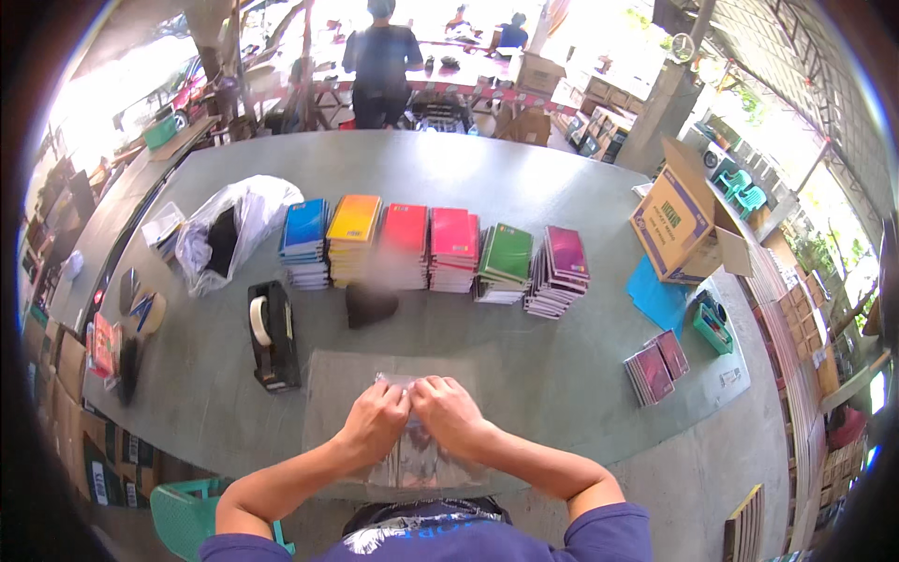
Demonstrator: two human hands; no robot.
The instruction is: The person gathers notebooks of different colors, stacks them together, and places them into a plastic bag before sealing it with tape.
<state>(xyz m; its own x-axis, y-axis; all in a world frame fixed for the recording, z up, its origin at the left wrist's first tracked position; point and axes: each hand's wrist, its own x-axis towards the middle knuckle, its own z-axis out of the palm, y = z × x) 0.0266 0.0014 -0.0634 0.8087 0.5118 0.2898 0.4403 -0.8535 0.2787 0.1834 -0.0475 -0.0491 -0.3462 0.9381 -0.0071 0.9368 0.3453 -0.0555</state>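
Note:
My left hand (376, 417) and my right hand (448, 412) meet close together at the table's near edge. The fingers of both are pinched on the upper edge of a clear plastic bag (412, 466). Under it lies more flat clear plastic (328, 384), spread on the table. Beyond my hands stands a row of notebook stacks: blue (305, 225), yellow (354, 218), red (405, 228), pink (454, 232), green (507, 251) and purple (567, 253). A dark object (371, 305) sits just in front of the row, partly blurred.
A black tape dispenser (272, 337) stands left of the plastic. White plastic wrapping (253, 211) lies at the far left. On the right are an open cardboard box (679, 220), blue sheets (655, 295), small purple notebooks (648, 375) and a green tray (714, 328). A person (382, 66) stands beyond the table.

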